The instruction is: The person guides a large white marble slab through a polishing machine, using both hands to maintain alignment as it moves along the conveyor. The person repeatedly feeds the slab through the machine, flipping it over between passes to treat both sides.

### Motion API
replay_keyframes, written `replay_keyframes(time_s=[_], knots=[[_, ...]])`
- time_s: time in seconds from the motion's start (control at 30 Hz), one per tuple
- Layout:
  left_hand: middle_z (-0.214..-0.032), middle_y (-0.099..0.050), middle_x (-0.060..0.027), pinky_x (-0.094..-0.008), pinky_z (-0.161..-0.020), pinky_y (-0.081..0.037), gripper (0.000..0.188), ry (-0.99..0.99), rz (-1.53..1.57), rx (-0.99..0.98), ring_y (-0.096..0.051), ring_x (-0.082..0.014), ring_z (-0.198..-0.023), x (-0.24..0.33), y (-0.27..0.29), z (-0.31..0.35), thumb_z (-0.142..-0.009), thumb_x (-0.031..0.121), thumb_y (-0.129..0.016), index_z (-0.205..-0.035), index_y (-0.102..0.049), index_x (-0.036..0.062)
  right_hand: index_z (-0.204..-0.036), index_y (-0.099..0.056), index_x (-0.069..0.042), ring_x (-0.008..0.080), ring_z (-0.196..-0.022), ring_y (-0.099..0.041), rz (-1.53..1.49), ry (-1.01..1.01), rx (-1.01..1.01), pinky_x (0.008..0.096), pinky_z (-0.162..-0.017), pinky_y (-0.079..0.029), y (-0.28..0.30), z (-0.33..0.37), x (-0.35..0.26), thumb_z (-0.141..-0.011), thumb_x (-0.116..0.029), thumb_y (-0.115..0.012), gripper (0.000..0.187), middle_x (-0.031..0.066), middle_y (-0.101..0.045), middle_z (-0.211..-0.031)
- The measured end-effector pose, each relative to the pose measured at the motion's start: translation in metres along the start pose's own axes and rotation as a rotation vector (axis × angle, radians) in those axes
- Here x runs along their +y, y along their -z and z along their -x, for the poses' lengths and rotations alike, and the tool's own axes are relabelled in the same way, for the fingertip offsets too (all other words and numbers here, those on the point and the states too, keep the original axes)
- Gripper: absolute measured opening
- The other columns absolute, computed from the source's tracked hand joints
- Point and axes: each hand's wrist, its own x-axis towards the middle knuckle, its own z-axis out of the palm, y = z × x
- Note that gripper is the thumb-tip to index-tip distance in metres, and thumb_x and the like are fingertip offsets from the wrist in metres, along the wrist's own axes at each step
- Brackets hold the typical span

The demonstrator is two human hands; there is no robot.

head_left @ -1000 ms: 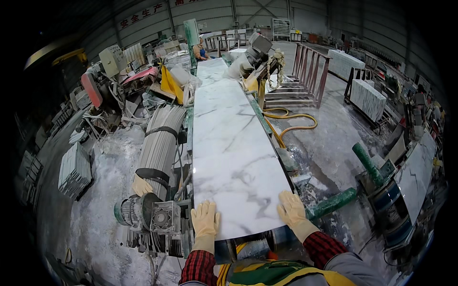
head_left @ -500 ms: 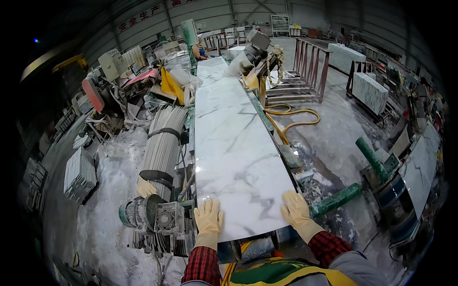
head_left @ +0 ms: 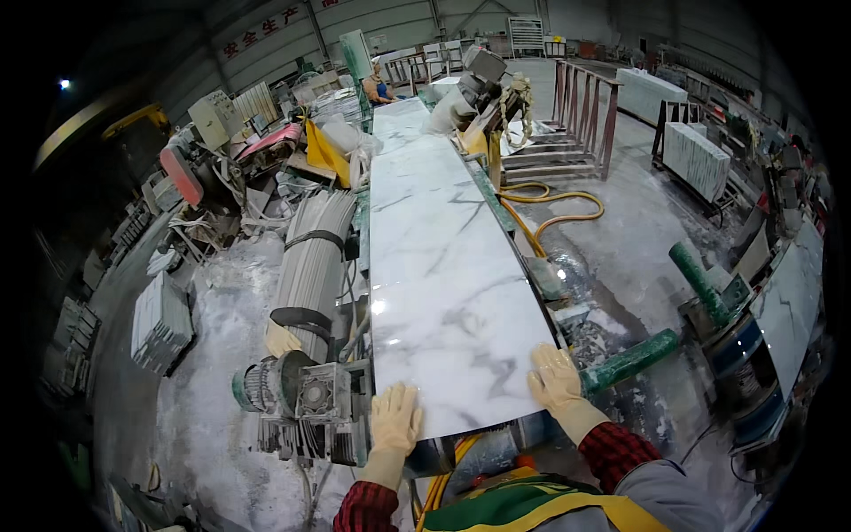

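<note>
A long polished white marble slab with grey veins lies flat in front of me and stretches away from my body. At its near left corner rests my left hand in a cream rubber glove, fingers extended over the edge. My right hand, gloved alike, lies along the near right edge with its fingers stretched forward. Neither hand wraps round anything. The rollers beneath the slab's near end are partly covered by it. Farther along, another white marble piece lies in line with this one.
To the left stand a grey motor and a strapped bundle of pale strips, with a cream glove beside it. Green bars jut out at right. A yellow hose loops over the floor. A co-worker is at the far end.
The view has shifted slightly, moving the scene a little to the right. My left hand now sits closer to the slab's near corner. My right hand stays at the right edge.
</note>
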Motion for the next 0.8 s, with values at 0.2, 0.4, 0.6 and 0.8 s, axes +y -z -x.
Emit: replay_keyframes(time_s=[0.2,0.4,0.6,0.8], knots=[[-0.163,-0.058,-0.0241,-0.0627,-0.128,-0.037,0.063,-0.020,0.120,0.013,-0.053,-0.0497,-0.150,0.014,0.024,0.064,-0.104,0.026,-0.074,-0.162,-0.058,0.0090,-0.149,-0.069,-0.005,0.0439,-0.144,-0.064,-0.056,-0.016,-0.004,0.0622,-0.126,-0.046,0.001,0.005,-0.006,-0.096,-0.025,-0.077,0.057,0.0220,-0.071,-0.151],[-0.164,-0.057,-0.0246,-0.0603,-0.128,-0.037,0.060,-0.080,0.152,-0.047,-0.052,-0.0499,-0.150,0.000,0.023,0.038,-0.105,0.027,-0.072,-0.161,-0.059,0.0098,-0.142,-0.072,-0.003,0.0443,-0.141,-0.064,-0.117,-0.051,-0.015,0.0604,-0.124,-0.047,0.012,0.002,-0.011,-0.096,-0.027,-0.076,0.052,0.0229,-0.072,-0.146],[-0.169,-0.057,-0.0215,-0.0623,-0.129,-0.034,0.061,-0.034,-0.022,-0.018,-0.051,-0.0458,-0.155,-0.020,-0.018,-0.020,-0.109,0.044,-0.065,-0.163,-0.058,0.0153,-0.143,-0.071,-0.005,0.0440,-0.139,-0.065,-0.041,-0.043,-0.029,0.0589,-0.123,-0.047,0.021,0.003,-0.016,-0.096,-0.031,-0.078,0.054,0.0212,-0.071,-0.149],[-0.173,-0.055,-0.0156,-0.0686,-0.131,-0.029,0.058,0.035,-0.020,-0.022,-0.047,-0.0425,-0.161,-0.034,-0.037,-0.063,-0.112,0.044,-0.061,-0.164,-0.059,0.0185,-0.144,-0.069,-0.006,0.0417,-0.137,-0.065,-0.083,-0.054,-0.093,0.0558,-0.121,-0.048,0.034,0.001,-0.021,-0.097,-0.030,-0.075,0.053,0.0189,-0.069,-0.149]])
